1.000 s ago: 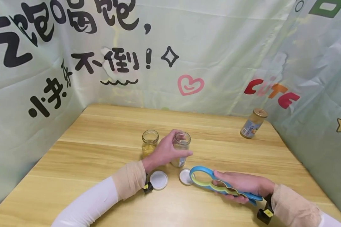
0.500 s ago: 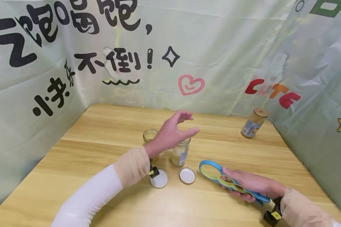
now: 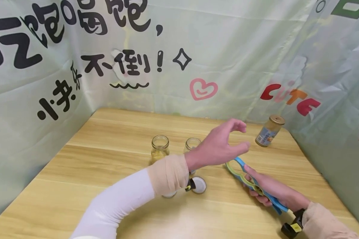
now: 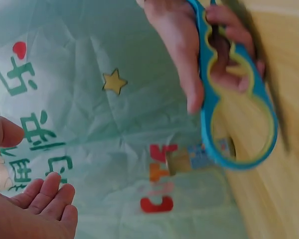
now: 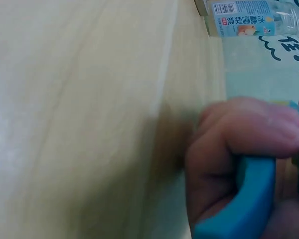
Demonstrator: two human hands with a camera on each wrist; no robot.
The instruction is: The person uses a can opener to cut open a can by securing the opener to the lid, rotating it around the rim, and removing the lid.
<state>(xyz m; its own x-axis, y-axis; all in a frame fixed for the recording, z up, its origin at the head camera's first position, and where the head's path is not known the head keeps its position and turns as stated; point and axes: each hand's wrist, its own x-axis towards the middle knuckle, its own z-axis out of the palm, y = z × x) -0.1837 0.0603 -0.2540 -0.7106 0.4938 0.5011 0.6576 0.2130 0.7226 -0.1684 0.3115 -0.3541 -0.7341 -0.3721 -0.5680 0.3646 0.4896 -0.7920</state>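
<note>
My left hand (image 3: pixel 218 146) is in the air over the table's middle, fingers spread in a loose C and holding nothing; it partly covers a lidless glass jar (image 3: pixel 192 143). In my right hand (image 3: pixel 270 186) I grip a blue and yellow-green jar opener (image 3: pixel 240 171), its looped end pointing away from me. The left wrist view shows the jar opener (image 4: pixel 207 109) face-on with its scalloped holes. A closed jar (image 3: pixel 269 131) with a gold lid and blue label stands beyond both hands at the back right. Another lidless jar (image 3: pixel 160 149) with pale yellow contents stands left of the first.
A white-lined jar lid (image 3: pixel 199 185) lies face up on the wooden table (image 3: pixel 107 139), beneath my left wrist. A second lid (image 3: pixel 169 194) is mostly hidden by my left sleeve. Printed cloth walls (image 3: pixel 242 39) enclose the table at the back and sides.
My left hand has let go of the lidless jar, risen and moved right towards the closed jar. My right hand has shifted slightly right with the jar opener, whose loop now points more away from me.
</note>
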